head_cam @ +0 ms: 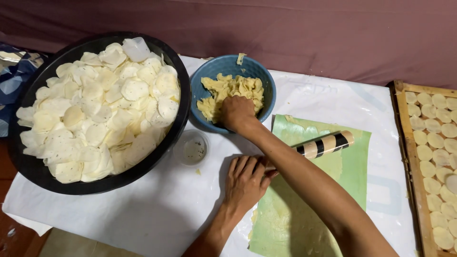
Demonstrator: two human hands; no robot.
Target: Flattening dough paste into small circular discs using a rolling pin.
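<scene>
My right hand [236, 112] reaches into a blue bowl [269, 88] and its fingers are curled into the lumpy yellow dough [233, 88] inside. My left hand [245, 181] lies flat, fingers apart, on the white sheet [166, 209] at the left edge of a green mat [350, 166]. Its thumb is by the near end of a rolling pin [326, 144] with black and cream bands, which lies slanted across the mat under my right forearm. A thin layer of dough is smeared on the mat.
A large black basin [19, 164] heaped with thin pale dough discs [100, 109] fills the left side. A small clear round cutter or lid [193, 148] sits between basin and bowl. At the right edge, a wooden-framed tray [414, 176] holds rows of discs. A maroon cloth backs the table.
</scene>
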